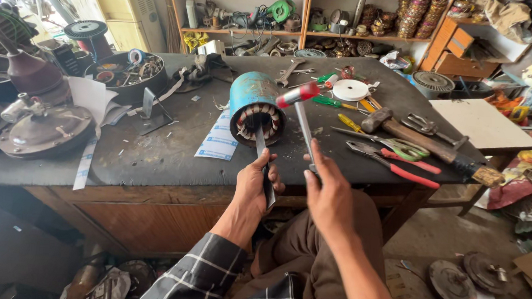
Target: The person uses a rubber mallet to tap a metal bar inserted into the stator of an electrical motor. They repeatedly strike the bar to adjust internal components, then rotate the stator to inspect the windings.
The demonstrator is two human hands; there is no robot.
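A blue cylindrical motor stator (255, 108) lies on its side on the dark workbench (153, 154), its open end with copper windings facing me. My left hand (257, 183) grips a flat dark metal bar (261, 149) whose tip reaches into the stator's opening. My right hand (328, 191) holds the metal handle of a small hammer (299, 95) with a red and white head, raised just right of the stator. A plaid sleeve covers my left forearm.
Right of the hands lie red-handled pliers (396, 165), green-handled scissors (403, 148), a wooden-handled hammer (428, 145), screwdrivers and a white tape roll (350, 90). A fan motor housing (43, 129) and a parts bowl (128, 74) sit left. Shelves stand behind; metal discs lie on the floor.
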